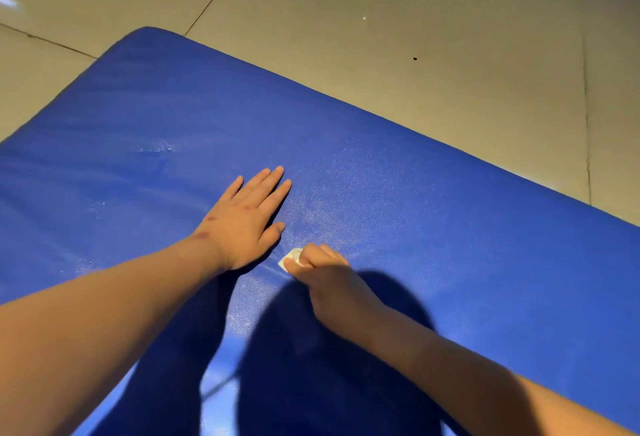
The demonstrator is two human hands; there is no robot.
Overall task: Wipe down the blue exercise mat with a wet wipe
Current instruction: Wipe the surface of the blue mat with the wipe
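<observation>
Both forearms reach in from the bottom edge, nearest the lens, and meet over the mat (pixel 450 213). It is blue, lies flat on the floor, and fills most of the view, with one rounded corner at the far left.

The wet wipe (pixel 290 258) is a small white wad pressed onto the middle of the mat. Only a corner of it shows, poking out from under the right hand (pixel 325 272). That hand's fingers are curled tight round the wad, bunched together, knuckles up. Just to the left, apart from the wipe, the left hand (pixel 242 224) lies palm down on the mat. Its fingers are straight and close together, and the thumb is out to the side. It holds nothing and looks to be bracing.

Pale streaks and a speckled sheen on the mat, beyond the hands and off to the left, suggest damp passes, so wiping seems to be under way in the middle. The near right part looks duller. The next stroke probably calls for steady downward pressure and a sweep towards unwiped ground, with the bracing hand moved out of the path.

A dark shadow (pixel 311 349) falls across the near mat. Beyond the mat is a pale tiled floor (pixel 415 19) with thin joints and one dark speck (pixel 414 58). No brand, label or writing shows anywhere.
</observation>
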